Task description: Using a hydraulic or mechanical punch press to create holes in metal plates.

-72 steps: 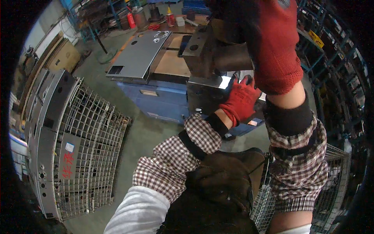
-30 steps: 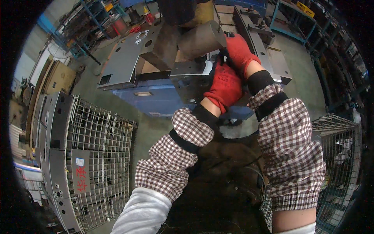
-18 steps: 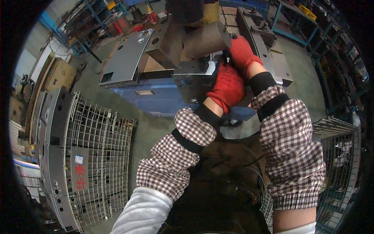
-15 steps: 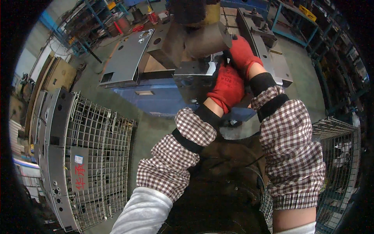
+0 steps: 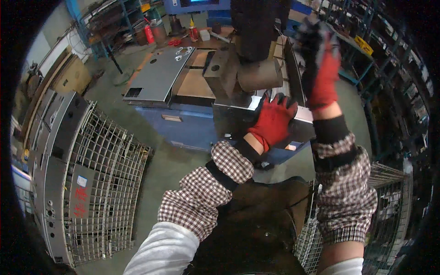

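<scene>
My left hand [image 5: 274, 120], in a red glove with dark fingertips, rests on the near edge of a bent sheet-metal part [image 5: 233, 112]. Its fingers are spread and grip nothing that I can see. Just beyond them is a thick metal cylinder [image 5: 260, 75] lying sideways, below a dark upright column [image 5: 254, 32]. A heavy angled steel block [image 5: 221, 68] stands left of the cylinder. My right hand [image 5: 321, 68], gloved in red and dark grey, is raised at the right, apart from the part. Motion blurs its fingers, so whether it holds anything is unclear.
A flat grey metal panel [image 5: 158, 75] lies on the bench's left side, above a blue cabinet [image 5: 178, 126]. Wire mesh cages stand on both sides, the left cage [image 5: 107, 183] beside long metal panels [image 5: 57, 183]. Blue shelving [image 5: 350, 62] lines the back right.
My right hand has left the spot beside my left hand and swung up, away to the right. My left hand's fingers have spread over the part's edge. The view has shifted a little.
</scene>
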`<state>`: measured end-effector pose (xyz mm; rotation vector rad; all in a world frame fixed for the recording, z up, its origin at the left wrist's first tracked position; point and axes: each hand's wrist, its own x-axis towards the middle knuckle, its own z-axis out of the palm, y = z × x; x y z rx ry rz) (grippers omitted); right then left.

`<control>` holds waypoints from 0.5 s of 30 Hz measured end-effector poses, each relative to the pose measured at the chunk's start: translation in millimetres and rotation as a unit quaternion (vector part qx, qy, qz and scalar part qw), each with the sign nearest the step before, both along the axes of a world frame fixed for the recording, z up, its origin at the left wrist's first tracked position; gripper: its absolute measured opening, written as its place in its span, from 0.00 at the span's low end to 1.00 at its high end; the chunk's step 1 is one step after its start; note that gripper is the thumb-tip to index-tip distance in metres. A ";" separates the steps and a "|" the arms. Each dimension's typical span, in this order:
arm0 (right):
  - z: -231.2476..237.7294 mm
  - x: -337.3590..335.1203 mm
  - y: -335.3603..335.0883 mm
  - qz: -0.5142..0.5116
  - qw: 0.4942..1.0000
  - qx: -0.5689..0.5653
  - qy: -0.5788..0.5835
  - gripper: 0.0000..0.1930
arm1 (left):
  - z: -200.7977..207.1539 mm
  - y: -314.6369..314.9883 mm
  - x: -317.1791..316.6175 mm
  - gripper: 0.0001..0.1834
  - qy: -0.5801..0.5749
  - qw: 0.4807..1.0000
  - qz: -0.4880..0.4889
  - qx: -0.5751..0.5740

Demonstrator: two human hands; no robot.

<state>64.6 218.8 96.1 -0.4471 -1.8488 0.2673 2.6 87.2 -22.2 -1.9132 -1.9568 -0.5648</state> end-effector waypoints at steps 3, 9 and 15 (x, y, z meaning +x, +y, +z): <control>78.4 11.7 -74.4 0.139 0.975 0.024 0.174 0.30 | 7.8 -2.0 5.0 0.45 -0.012 1.000 -0.017 -0.006; 132.7 5.9 -151.9 0.441 0.884 -0.074 0.134 0.27 | 13.4 -2.0 5.1 0.45 -0.047 0.998 -0.029 -0.037; 129.9 -0.2 -145.1 0.297 0.952 0.069 0.002 0.27 | 4.2 -2.6 -0.4 0.45 -0.050 0.997 -0.055 0.030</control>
